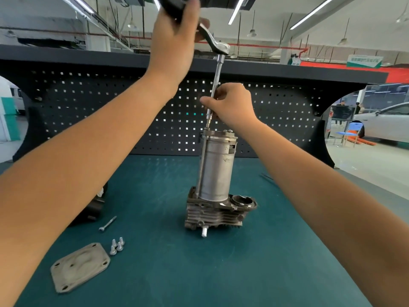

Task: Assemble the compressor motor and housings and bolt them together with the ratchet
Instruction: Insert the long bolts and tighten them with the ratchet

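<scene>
The motor (pixel 218 167) stands upright on the finned housing (pixel 212 214), mid-bench (pixel 199 273). A long bolt (pixel 202 165) runs down its left side. The ratchet (pixel 218 46) sits above on an extension (pixel 218 74) that reaches down to the bolt head at the motor's top cap. The left grip (pixel 174 38) is clenched round the ratchet handle; the right grip (pixel 230 105) pinches the extension shaft. Near left lie a second long bolt (pixel 107 224), three short bolts (pixel 117 247) and a square plate (pixel 80 267). A pegboard (pixel 110 107) stands behind.
</scene>
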